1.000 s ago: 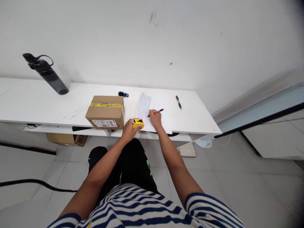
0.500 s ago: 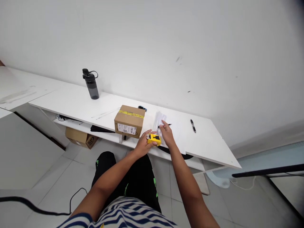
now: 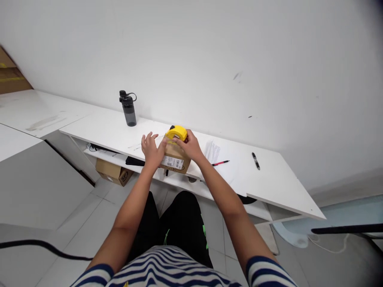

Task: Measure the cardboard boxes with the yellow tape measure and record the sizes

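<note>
A small cardboard box [image 3: 176, 160] with a white label and yellow tape stands near the front edge of the white table [image 3: 275, 183]. My right hand [image 3: 191, 146] is closed on a yellow tape measure [image 3: 177, 132] and holds it on top of the box. My left hand [image 3: 151, 148] is against the box's left side with its fingers spread and nothing in it. A red pen [image 3: 220, 163] lies on white paper [image 3: 213, 152] just right of the box.
A dark water bottle [image 3: 128, 109] stands at the back left by the wall. A black pen [image 3: 255, 160] lies further right. A brown box [image 3: 113, 172] sits on the floor under the table. A black cable [image 3: 38, 244] crosses the tiled floor at left.
The tape measure went from my left hand to my right. The red pen left my right hand and lies on the paper. Both hands moved left onto the box.
</note>
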Motion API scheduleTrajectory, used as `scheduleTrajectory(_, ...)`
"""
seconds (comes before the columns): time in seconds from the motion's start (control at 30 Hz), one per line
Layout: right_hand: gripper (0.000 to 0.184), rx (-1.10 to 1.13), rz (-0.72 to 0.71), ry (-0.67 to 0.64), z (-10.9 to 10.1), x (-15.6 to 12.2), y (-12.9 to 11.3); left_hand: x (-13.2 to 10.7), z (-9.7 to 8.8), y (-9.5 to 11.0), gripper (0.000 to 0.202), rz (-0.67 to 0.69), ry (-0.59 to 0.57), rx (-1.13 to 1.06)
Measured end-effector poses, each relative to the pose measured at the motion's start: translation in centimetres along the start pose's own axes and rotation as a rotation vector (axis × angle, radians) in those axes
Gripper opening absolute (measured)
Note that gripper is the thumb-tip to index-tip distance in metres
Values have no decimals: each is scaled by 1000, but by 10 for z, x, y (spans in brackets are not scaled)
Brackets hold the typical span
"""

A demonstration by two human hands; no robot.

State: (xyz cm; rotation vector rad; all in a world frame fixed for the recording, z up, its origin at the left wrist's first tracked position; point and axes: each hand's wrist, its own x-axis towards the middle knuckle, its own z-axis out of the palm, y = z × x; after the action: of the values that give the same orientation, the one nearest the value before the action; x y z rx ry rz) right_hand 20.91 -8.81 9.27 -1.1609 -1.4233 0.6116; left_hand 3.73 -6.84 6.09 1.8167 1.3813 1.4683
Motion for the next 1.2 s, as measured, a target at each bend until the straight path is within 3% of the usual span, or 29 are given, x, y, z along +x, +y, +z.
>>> scheduleTrajectory(0.13,49,-142,-35,-172,7,38,18,6,11,-33,65,-348,-254,-297)
scheduleTrajectory(0.2,50,-215,-58,-235,12,42,20,3,16,-38,65,-420,-284,-422)
scheduleTrajectory(0.4,54,-497,-141,-333,3,32,4,-5,17,-32,57,-272,-183,-444)
scheduleTrajectory(0.6,54,-520,-39,-338,-49,8,-4,-5,21,-37,47,-181,-94,-345)
scheduleTrajectory(0.77,58,-453,86,-224,-108,-24,17,-2,27,-41,44,-161,-71,-384)
scheduleTrajectory(0.9,57,-340,167,-166,-135,-42,32,0,31,-39,43,-180,-37,-433)
scheduleTrajectory(1.03,56,-304,144,-119,-130,-42,30,-1,35,-38,42,-204,-17,-464)
scheduleTrajectory(1.2,53,-468,42,-170,-83,-17,14,-1,34,-35,44,-258,-27,-499)
